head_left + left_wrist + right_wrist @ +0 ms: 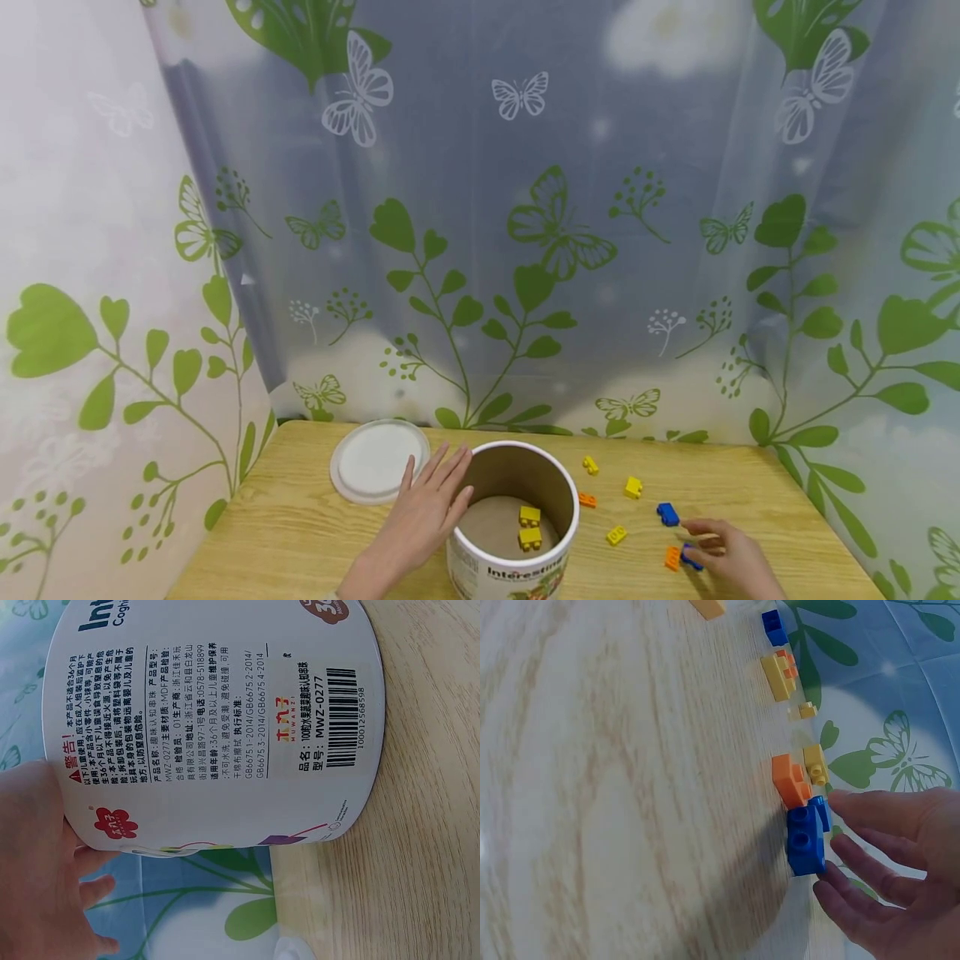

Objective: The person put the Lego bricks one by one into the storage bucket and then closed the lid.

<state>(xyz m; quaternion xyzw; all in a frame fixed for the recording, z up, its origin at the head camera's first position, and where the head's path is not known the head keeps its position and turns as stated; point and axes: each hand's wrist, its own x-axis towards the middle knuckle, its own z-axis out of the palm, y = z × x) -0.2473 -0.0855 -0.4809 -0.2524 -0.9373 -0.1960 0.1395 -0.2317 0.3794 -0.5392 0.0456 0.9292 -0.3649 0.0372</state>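
Observation:
My left hand (423, 512) rests with fairly straight fingers at the left rim of a white round tub (461, 554). Inside, two yellow toy bricks (529, 540) lie on the bottom. Printed text and a barcode label (341, 720) cover the tub's side in the left wrist view. On the right, my right hand (731, 557) hovers with fingers spread and loosely bent. Its fingertips are right at a blue brick (805, 840), which stands beside an orange brick (789, 781). Another blue brick (667, 514) lies just beyond the hand.
Between the tub and the right hand lie a yellow brick (617, 535), a second yellow brick (633, 487), a small yellow piece (590, 465) and an orange brick (587, 500). A white round lid (378, 458) lies left of the tub. A patterned curtain (480, 250) borders the wooden table (285, 517).

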